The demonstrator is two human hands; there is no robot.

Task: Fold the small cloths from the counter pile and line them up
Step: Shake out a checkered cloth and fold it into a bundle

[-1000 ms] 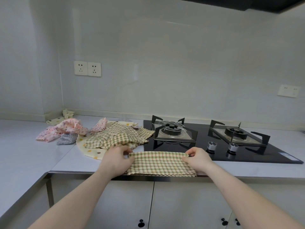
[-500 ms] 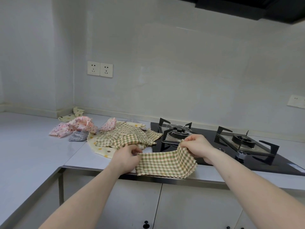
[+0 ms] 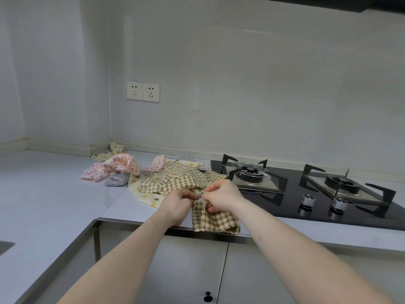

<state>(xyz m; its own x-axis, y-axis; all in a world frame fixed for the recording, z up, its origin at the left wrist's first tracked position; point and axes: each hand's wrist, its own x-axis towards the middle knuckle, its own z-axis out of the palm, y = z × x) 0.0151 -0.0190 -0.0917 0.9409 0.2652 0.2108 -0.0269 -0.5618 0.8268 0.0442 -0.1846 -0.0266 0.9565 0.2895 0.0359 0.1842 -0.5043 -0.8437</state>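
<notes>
Along the near edge of the counter (image 3: pixel 54 189), left of the black gas hob (image 3: pixel 306 194), lies the work area. Farther back and to the left sits the unfolded pile (image 3: pixel 175 178): a checked cloth over a cream dotted one, with pink and grey pieces beside it. Nearer, the green-checked cloth (image 3: pixel 215 219) being folded hangs doubled, its lower edge draping over the counter lip. The left hand (image 3: pixel 175 205) and right hand (image 3: pixel 221 197) meet at its upper corners, close together, each pinching fabric between thumb and fingertips. The cloth appears light, thin and limp, with a waffle weave that likely resists slipping; it holds no shape unsupported. Corners and hemmed edges look the best places to hold, so layers stay aligned; a mid-panel hold would probably let it sag and skew.
</notes>
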